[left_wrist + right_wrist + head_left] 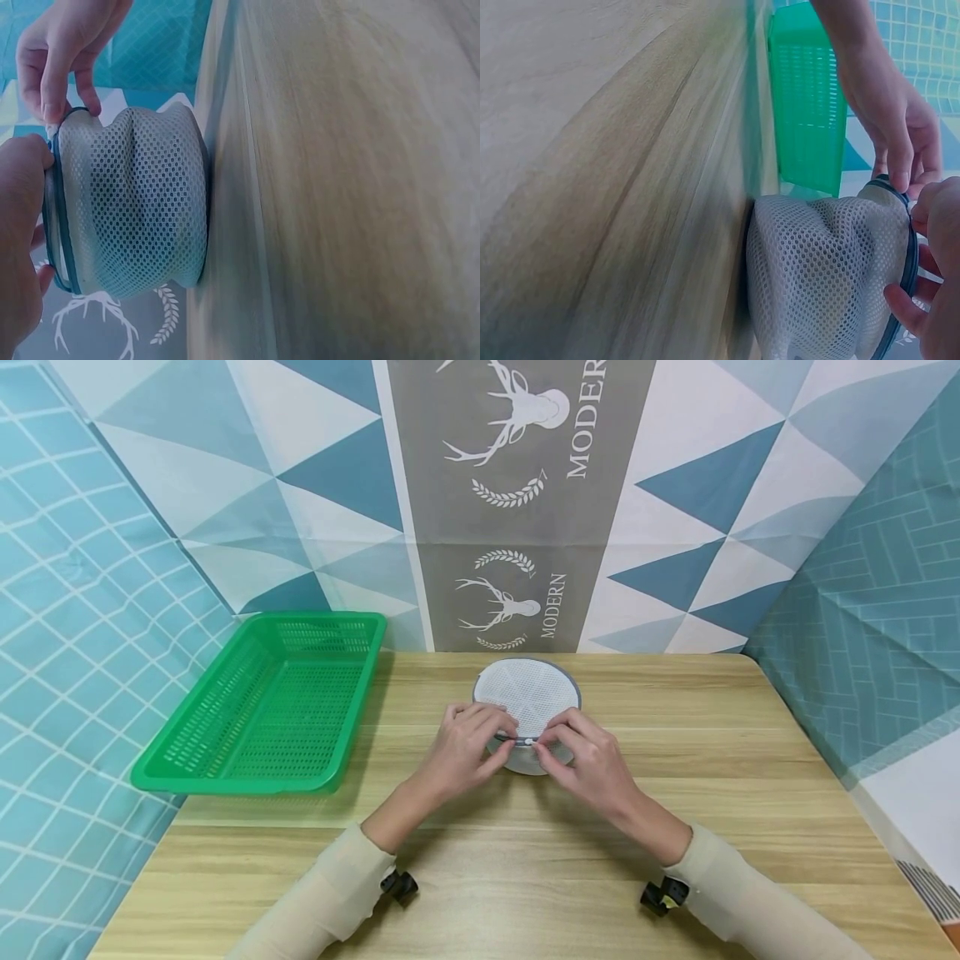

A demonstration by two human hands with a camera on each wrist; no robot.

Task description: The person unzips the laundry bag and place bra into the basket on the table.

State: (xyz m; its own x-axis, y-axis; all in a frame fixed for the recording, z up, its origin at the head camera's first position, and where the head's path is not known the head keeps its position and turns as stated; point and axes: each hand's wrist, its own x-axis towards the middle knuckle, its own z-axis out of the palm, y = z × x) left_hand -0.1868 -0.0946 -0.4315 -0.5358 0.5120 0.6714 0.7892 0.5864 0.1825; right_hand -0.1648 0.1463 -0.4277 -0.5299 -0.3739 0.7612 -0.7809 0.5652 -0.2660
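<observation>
A round white mesh laundry bag (528, 692) with a dark grey zipper rim stands upright on the table, its mesh lid on top. At the rim's near side my left hand (471, 745) pinches the zipper edge between thumb and fingers. Just right of it, my right hand (588, 762) pinches the rim at a small white zipper pull (530, 742). In the left wrist view the soft mesh side (139, 199) is creased, and its base touches the table. The right wrist view shows both hands close together at the zipper (909, 266). Fingertips partly hide the zipper.
A green perforated plastic basket (341, 760) stands at the table's left, apart from the bag. Wood-grain tabletop (517, 877) lies around the bag. Behind it hangs a patterned cloth (525, 527) with deer heads and triangles; blue tiled-pattern cloth (75, 635) covers the left side.
</observation>
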